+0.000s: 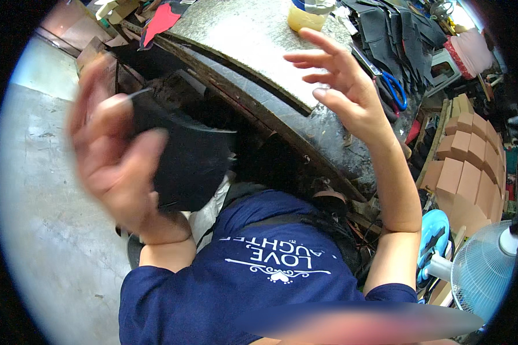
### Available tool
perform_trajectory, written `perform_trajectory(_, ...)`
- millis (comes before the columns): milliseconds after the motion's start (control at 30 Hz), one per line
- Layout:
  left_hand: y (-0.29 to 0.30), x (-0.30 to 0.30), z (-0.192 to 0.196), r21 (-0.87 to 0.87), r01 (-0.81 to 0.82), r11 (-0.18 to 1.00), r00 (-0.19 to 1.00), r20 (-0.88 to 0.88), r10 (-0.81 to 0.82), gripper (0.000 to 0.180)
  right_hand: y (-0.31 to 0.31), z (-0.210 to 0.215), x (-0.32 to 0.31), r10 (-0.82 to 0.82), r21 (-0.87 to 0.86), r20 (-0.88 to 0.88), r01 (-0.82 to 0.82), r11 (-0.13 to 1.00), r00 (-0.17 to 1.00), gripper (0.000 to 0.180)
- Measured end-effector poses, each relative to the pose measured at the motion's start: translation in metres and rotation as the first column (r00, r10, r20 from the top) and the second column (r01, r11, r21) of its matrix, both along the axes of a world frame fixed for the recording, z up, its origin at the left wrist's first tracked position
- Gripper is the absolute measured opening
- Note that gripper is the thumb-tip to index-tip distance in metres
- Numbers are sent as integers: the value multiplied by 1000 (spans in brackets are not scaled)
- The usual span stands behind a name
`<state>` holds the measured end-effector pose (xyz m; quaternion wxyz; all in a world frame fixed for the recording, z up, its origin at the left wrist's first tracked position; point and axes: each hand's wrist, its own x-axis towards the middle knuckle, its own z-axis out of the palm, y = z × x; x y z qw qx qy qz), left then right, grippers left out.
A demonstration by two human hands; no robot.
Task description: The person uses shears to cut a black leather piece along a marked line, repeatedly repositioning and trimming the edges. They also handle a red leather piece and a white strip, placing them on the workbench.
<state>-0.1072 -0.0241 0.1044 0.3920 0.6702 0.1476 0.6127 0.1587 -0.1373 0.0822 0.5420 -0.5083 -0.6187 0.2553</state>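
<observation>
My left hand point(112, 141) is raised at the left, smeared by motion, with its thumb apart from the bent fingers. Right beside it, a black sheet piece point(195, 167) with a curved pale edge spreads out above my lap. Whether the fingers grip this piece or only pass over it, I cannot tell. Over the worktable point(230, 31), my right hand point(342, 86) hovers with fingers stretched and spread, holding nothing. Just past its fingertips stands a yellowish tub point(306, 18). Blue-handled scissors point(394, 89) lie on the table to the right of that hand.
Stacked dark cut pieces point(391, 34) cover the table's far right. A red piece point(162, 23) lies at the far left corner. Tan box-like blocks point(466, 161) are piled on the right, near a blue stool point(434, 236) and a fan point(483, 270). Concrete floor point(40, 201) stretches along the left.
</observation>
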Motion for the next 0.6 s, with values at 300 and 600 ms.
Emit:
perform_trajectory(300, 12, 103, -59, -542, 360, 759, 857, -128, -499, 40, -1, -56, -30, -139, -329, -281, 41, 944, 949, 44)
perform_trajectory(600, 10, 105, -83, -445, 400, 801, 850, -147, -507, 36, 4, -62, -24, -203, -271, -528, 63, 961, 824, 38)
